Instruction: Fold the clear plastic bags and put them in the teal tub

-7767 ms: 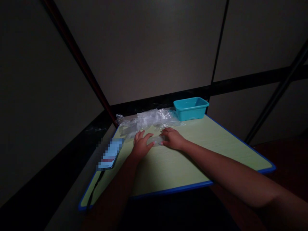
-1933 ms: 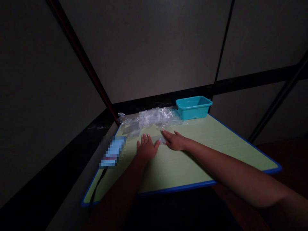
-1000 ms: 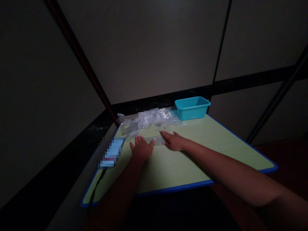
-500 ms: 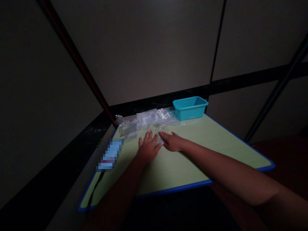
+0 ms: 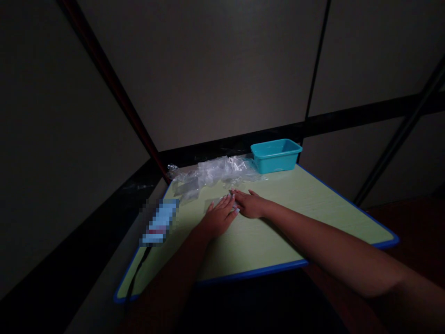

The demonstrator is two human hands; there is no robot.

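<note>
A small clear plastic bag [image 5: 209, 204] lies flat on the table, partly covered by my hands. My left hand [image 5: 219, 217] rests on it, palm down with fingers stretched out toward the right. Just beside it, my right hand [image 5: 248, 204] lies palm down at the bag's right end, its fingers extended to the left. The fingertips of both hands nearly meet. Behind them is a loose pile of clear plastic bags [image 5: 215, 171].
A turquoise plastic basin [image 5: 276, 162] stands at the table's back right corner. At the left edge lies a blurred-out, phone-like object [image 5: 162, 222] with a dark strap [image 5: 137, 273]. The light green table [image 5: 264, 248] has a blue rim, and panelled walls [image 5: 222, 74] rise behind it.
My left hand has turned and slid to the right, its fingers now closer together, uncovering the left part of the small bag. My right hand has stayed in about the same place.
</note>
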